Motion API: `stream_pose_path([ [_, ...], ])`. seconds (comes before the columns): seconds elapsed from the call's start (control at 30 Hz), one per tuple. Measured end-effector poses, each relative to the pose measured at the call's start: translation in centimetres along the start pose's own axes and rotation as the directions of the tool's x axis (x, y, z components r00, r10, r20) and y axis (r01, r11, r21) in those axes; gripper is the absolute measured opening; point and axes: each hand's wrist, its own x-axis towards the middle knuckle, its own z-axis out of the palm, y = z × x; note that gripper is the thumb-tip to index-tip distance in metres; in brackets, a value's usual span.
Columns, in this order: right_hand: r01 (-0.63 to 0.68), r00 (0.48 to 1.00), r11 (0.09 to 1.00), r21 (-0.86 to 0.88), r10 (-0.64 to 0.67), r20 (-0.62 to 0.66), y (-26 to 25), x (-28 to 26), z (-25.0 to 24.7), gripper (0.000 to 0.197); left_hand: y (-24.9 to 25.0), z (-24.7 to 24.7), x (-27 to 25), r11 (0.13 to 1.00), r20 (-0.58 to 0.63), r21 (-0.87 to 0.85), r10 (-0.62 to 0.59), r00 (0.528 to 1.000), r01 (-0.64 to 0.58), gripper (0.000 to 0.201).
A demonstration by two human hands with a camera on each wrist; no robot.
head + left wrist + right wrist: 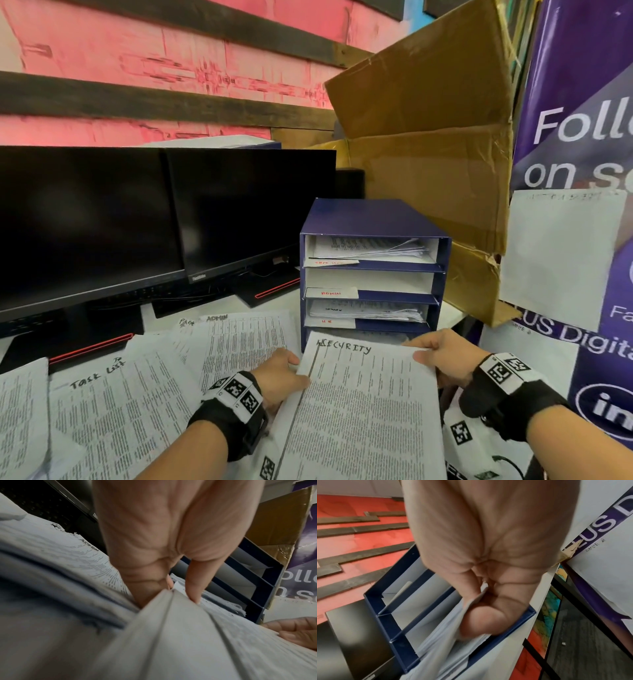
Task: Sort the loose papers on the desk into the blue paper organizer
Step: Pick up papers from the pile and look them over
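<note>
I hold a stack of printed sheets headed "SECURITY" (pixel 359 404) in both hands, just in front of the blue paper organizer (pixel 373 219). My left hand (pixel 284 371) pinches the stack's left edge, thumb on top. My right hand (pixel 442 356) grips its top right corner. The stack's far edge sits at the organizer's lowest slot. The slot labels read a task tag, "ADMIN" (pixel 330 293) and "HR"; the top and HR slots hold papers. In the left wrist view the thumb (pixel 193 588) lies on the stack (pixel 188 635). In the right wrist view my right hand (pixel 481 615) clamps the paper edge (pixel 453 635).
More loose papers lie fanned on the desk at the left, headed "TASK LIST" (pixel 113 411) and "ADMIN" (pixel 239 339). Two dark monitors (pixel 137 219) stand behind them. A large cardboard box (pixel 435 154) leans behind the organizer. A purple banner (pixel 582 137) fills the right side.
</note>
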Motion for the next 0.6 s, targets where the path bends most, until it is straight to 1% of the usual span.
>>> stream_pose_path([
  [0.13, -0.072, 0.994, 0.996, -0.045, 0.075, 0.075, 0.8, -0.6, 0.1, 0.023, -0.1, 0.9, 0.1, 0.994, 0.016, 0.113, -0.001, 1.0, -0.001, 0.024],
  [0.3, -0.102, 0.994, 0.994, 0.031, 0.1, 0.051, 1.5, 0.0, 0.0, 0.022, 0.4, 1.4, 0.2, 0.997, 0.016, 0.074, -0.001, 1.0, 0.0, 0.008],
  [0.37, -0.096, 0.995, 0.993, 0.066, 0.095, 0.023, 1.7, 0.4, -0.2, 0.021, 0.6, 1.6, 0.3, 0.999, 0.015, 0.045, -0.011, 1.0, 0.01, 0.006],
  [0.43, -0.095, 0.995, 0.988, 0.123, 0.099, -0.028, 1.9, 0.8, -0.3, 0.019, 0.7, 1.8, 0.5, 0.999, 0.022, -0.04, -0.028, 0.999, 0.029, 0.009],
  [0.5, -0.086, 0.989, 0.968, 0.238, 0.112, -0.099, 2.0, 1.1, -0.4, 0.017, 0.7, 2.0, 0.7, 0.992, 0.042, -0.103, -0.062, 0.997, 0.066, 0.009],
  [0.57, -0.064, 0.975, 0.926, 0.372, 0.137, -0.172, 2.0, 1.2, -0.5, 0.015, 0.6, 2.1, 0.5, 0.98, 0.078, -0.168, -0.097, 0.992, 0.109, 0.007],
  [0.6, -0.052, 0.967, 0.904, 0.424, 0.152, -0.207, 2.0, 1.3, -0.5, 0.014, 0.6, 2.1, 0.4, 0.972, 0.093, -0.204, -0.103, 0.99, 0.12, 0.01],
])
